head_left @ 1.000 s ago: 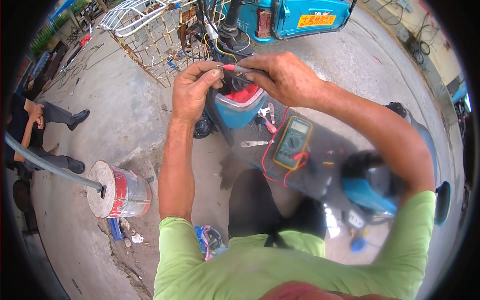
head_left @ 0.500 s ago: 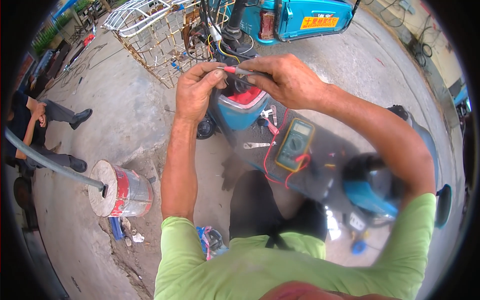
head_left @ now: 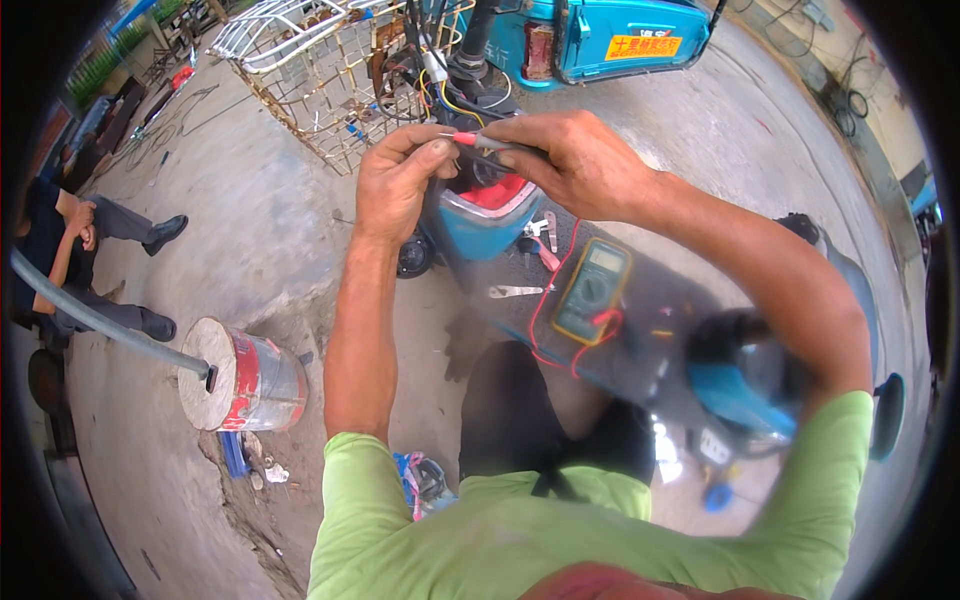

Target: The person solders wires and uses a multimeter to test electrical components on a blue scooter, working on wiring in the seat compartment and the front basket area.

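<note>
My left hand (head_left: pixel 404 180) pinches at the thin metal tip of a red-and-grey test probe (head_left: pixel 469 139); what else lies between its fingers is hidden. My right hand (head_left: pixel 565 160) grips the probe’s grey body, with dark wire beside it. Both hands are above the blue-and-red front housing (head_left: pixel 480 225) of a scooter, near loose wires and a white connector (head_left: pixel 435 68). A yellow-cased multimeter (head_left: pixel 592 290) with red lead rests on the dark footboard (head_left: pixel 660 360), beside metal wrenches (head_left: pixel 515 291) and a pink-handled tool (head_left: pixel 547 254).
A person (head_left: pixel 65 240) sits at the left, by a painted bucket (head_left: pixel 240 385) holding a curved pipe. Behind the scooter are a rusty wire basket (head_left: pixel 310 105) and a blue vehicle body (head_left: pixel 625 30). Cables (head_left: pixel 852 105) lie along the right wall.
Both hands, still together on the probe, have shifted very slightly right and down in the picture, as has much of the scene around them. Their grip looks the same.
</note>
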A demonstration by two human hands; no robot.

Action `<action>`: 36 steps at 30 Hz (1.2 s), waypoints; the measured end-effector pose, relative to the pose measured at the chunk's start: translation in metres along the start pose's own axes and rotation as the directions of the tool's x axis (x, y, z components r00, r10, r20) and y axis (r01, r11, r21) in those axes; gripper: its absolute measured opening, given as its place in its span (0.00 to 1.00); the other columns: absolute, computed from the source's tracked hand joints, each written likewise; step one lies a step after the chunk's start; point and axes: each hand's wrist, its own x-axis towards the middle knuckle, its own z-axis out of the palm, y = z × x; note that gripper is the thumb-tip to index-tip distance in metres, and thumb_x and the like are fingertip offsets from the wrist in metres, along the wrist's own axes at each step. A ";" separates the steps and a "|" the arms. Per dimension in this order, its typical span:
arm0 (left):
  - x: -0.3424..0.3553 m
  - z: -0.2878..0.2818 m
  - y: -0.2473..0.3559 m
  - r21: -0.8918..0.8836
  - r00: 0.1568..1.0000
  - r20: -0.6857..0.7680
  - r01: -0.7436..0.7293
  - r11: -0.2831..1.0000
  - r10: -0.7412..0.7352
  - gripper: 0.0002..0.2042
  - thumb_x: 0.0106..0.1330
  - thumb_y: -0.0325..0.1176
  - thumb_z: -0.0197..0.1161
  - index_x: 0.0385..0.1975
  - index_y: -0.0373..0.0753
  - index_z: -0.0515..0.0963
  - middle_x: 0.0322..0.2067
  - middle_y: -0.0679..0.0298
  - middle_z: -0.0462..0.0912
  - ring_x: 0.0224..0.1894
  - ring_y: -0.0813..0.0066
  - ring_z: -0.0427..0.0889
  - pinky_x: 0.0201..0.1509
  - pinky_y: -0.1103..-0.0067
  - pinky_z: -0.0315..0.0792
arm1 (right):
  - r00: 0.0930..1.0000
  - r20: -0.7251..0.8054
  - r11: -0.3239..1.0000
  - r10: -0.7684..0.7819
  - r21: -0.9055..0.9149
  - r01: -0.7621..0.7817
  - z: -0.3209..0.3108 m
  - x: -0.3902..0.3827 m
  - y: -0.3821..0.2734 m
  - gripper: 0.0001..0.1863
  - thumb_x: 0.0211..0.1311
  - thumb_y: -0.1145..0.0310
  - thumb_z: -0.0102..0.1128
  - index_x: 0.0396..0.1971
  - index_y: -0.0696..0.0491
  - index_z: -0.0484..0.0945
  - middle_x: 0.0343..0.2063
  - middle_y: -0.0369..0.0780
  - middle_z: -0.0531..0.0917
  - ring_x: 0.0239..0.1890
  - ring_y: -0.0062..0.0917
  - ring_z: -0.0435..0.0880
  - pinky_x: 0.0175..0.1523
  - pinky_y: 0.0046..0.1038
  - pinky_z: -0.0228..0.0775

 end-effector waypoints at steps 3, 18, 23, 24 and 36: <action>0.003 0.003 -0.003 0.022 1.000 0.016 -0.004 1.000 0.004 0.08 0.72 0.25 0.64 0.47 0.29 0.83 0.37 0.57 0.87 0.36 0.74 0.83 0.46 0.74 0.78 | 0.998 0.029 0.998 0.056 -0.018 -0.056 -0.001 0.000 0.004 0.16 0.69 0.69 0.61 0.55 0.53 0.83 0.33 0.51 0.87 0.38 0.51 0.86 0.43 0.46 0.76; -0.003 0.006 0.014 0.151 1.000 0.002 -0.027 0.988 0.028 0.07 0.70 0.27 0.66 0.42 0.31 0.85 0.34 0.62 0.88 0.31 0.79 0.82 0.38 0.80 0.77 | 0.986 0.100 0.987 0.135 0.072 -0.142 -0.005 0.004 -0.018 0.17 0.69 0.73 0.61 0.56 0.62 0.81 0.45 0.56 0.86 0.46 0.49 0.88 0.51 0.38 0.79; -0.009 0.001 0.015 0.181 0.999 -0.041 0.000 0.983 0.007 0.07 0.71 0.27 0.67 0.43 0.31 0.86 0.35 0.62 0.88 0.30 0.79 0.81 0.38 0.80 0.77 | 0.974 0.126 0.978 0.190 0.063 -0.199 -0.003 0.011 -0.026 0.17 0.69 0.74 0.62 0.55 0.63 0.82 0.47 0.56 0.86 0.48 0.48 0.88 0.53 0.37 0.78; -0.007 0.002 0.016 0.183 0.999 -0.038 -0.005 0.983 0.013 0.07 0.71 0.27 0.67 0.43 0.31 0.86 0.35 0.62 0.88 0.30 0.79 0.81 0.38 0.80 0.77 | 0.973 0.125 0.977 0.196 0.056 -0.204 -0.004 0.010 -0.028 0.17 0.69 0.74 0.62 0.55 0.63 0.82 0.47 0.56 0.86 0.48 0.48 0.88 0.54 0.37 0.78; -0.004 0.004 0.011 0.223 1.000 -0.022 -0.002 0.975 0.007 0.07 0.71 0.27 0.66 0.43 0.31 0.86 0.34 0.64 0.88 0.32 0.81 0.81 0.39 0.81 0.77 | 0.963 0.151 0.973 0.223 0.033 -0.230 -0.009 0.011 -0.038 0.18 0.68 0.74 0.62 0.56 0.62 0.81 0.46 0.56 0.86 0.48 0.48 0.88 0.53 0.37 0.78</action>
